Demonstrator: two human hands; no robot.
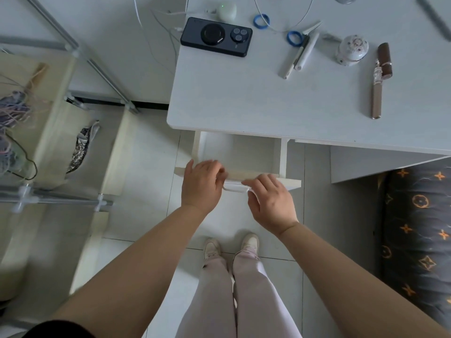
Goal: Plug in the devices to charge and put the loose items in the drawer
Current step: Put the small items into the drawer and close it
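Two hands are meeting at the front of the open drawer (pixel 238 152), which is standing pulled out from under the white tabletop (pixel 244 98). The left hand (pixel 201 185) is resting over the drawer's front edge with its fingers curling down onto the white handle (pixel 235 187); the grip is closing on that handle. The right hand (pixel 269 201) is lying just beside it, fingertips touching the same handle and front panel, fingers loosely bent; whether they are actually pinching the handle, I cannot tell. Nothing is showing inside the part of the drawer that is visible.

On the tabletop, a dark phone (pixel 216 36) is lying face down near the left edge with a white cable (pixel 170 30) running to its end. Behind it a white earbud case (pixel 227 10) is showing a green light. Further right, blue-handled scissors (pixel 296 35) are lying beside two white pens (pixel 299 56), which are touching each other. A small decorated white jar (pixel 351 51) is sitting to their right, and next to it a watch (pixel 380 76) with a brown strap is stretching out flat. A blue hair tie (pixel 261 20) is lying near a loop of white wire (pixel 283 13).

Below, the person's pale trousers (pixel 244 289) and light shoes (pixel 230 246) are standing on the tiled floor (pixel 156 147).
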